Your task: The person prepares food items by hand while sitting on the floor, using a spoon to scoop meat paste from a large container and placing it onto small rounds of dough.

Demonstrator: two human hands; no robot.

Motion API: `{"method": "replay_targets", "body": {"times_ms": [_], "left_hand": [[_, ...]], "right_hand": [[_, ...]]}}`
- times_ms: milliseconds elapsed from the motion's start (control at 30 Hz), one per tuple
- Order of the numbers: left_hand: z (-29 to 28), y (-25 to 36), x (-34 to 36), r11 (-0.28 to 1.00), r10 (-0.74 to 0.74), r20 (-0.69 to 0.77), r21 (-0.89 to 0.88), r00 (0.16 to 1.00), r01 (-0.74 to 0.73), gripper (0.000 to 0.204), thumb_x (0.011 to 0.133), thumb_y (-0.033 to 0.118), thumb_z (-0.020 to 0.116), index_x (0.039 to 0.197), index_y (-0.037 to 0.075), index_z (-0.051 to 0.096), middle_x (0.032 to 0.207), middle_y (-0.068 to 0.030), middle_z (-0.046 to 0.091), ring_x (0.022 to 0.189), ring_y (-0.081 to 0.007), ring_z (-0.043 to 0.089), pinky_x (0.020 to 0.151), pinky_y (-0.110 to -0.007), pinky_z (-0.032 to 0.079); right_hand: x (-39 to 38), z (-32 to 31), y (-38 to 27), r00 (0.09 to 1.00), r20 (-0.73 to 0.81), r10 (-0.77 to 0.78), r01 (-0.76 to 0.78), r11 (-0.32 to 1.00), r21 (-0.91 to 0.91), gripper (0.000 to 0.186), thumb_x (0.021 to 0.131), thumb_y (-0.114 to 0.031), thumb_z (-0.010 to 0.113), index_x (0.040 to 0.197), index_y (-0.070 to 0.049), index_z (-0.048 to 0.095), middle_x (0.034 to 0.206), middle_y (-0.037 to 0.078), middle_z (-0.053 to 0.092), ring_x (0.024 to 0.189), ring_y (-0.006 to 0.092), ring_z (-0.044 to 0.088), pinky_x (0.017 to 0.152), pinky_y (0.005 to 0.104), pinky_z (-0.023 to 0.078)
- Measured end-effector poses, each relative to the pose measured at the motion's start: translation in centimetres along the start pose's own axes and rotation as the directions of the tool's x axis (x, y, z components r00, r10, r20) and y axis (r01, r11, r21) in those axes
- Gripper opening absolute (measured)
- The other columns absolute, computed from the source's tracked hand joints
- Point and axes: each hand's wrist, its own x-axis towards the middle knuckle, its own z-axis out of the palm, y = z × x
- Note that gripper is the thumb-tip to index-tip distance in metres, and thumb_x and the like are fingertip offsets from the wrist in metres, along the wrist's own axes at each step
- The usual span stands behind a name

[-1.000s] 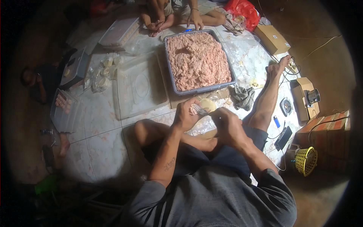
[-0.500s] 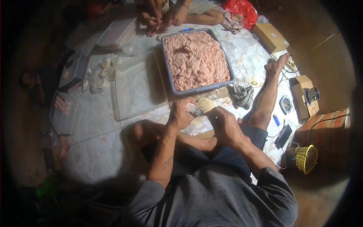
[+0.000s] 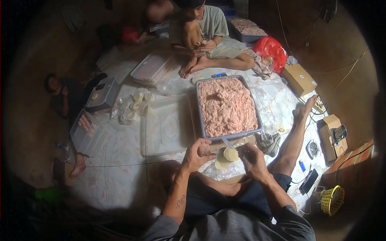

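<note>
In my left hand point(image 3: 192, 160) a rounded lump of pink minced meat point(image 3: 204, 150) rests, fingers curled round it; whether a wrapper lies beneath it is hidden. My right hand point(image 3: 254, 161) is closed on the handle of a narrow, flat spreader point(image 3: 228, 143), whose pale blade points toward the tub. Just beyond both hands stands a grey tub point(image 3: 200, 108) heaped with minced meat point(image 3: 229, 106). Between the hands and a little lower, round pale dough wrappers point(image 3: 230, 154) lie on clear plastic point(image 3: 225, 173).
Left of the tub lies a clear plastic lid point(image 3: 169, 124). Farther left are bagged wrappers point(image 3: 134, 106) and a container of shaped pieces point(image 3: 86, 126). A grey cloth point(image 3: 268, 142), ashtray point(image 3: 312, 149) and yellow basket point(image 3: 332, 200) are to the right. Another person point(image 3: 213, 32) sits opposite.
My hands have moved apart, and the spreader has left the meat in my left hand to point toward the tub. The view has tilted up, showing more of the person opposite.
</note>
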Motion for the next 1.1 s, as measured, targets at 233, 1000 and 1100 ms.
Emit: {"method": "replay_targets", "body": {"times_ms": [233,1000,1100], "left_hand": [[2.9,0.8,-0.2,0.995,-0.037,-0.031,0.092,0.999,0.040,0.036,0.076,-0.001,0.085,0.105,0.003,0.064,0.090,-0.0017,0.068,0.083,-0.0064,0.062,0.075,-0.025,0.053],[-11.6,-4.2,1.8,0.898,-0.186,-0.204,0.362,0.961,0.251,0.028,0.085,0.017,0.081,0.100,0.003,0.062,0.081,-0.0003,0.061,0.066,-0.0091,0.055,0.057,-0.027,0.049],[-11.8,-5.3,4.1,0.875,-0.342,-0.198,0.290,0.919,0.388,0.029,0.088,0.023,0.079,0.099,0.001,0.063,0.081,-0.0024,0.062,0.065,-0.0095,0.056,0.055,-0.026,0.047]], "right_hand": [[-0.3,1.9,-2.4,0.951,0.045,-0.306,0.309,0.938,-0.154,0.017,0.089,0.003,0.062,0.106,0.001,0.065,0.092,0.022,0.063,0.086,0.0425,0.063,0.073,0.0437,0.051],[-1.5,-9.0,19.0,0.855,-0.320,0.407,-0.106,0.743,0.661,0.011,0.098,-0.011,0.062,0.106,-0.003,0.063,0.066,-0.006,0.046,0.051,0.0040,0.038,0.044,0.0211,0.028],[-1.8,-10.0,20.7,0.821,-0.397,0.410,-0.027,0.723,0.690,0.016,0.098,-0.012,0.062,0.110,-0.002,0.061,0.066,-0.004,0.049,0.046,0.0045,0.036,0.042,0.0216,0.026]]}}
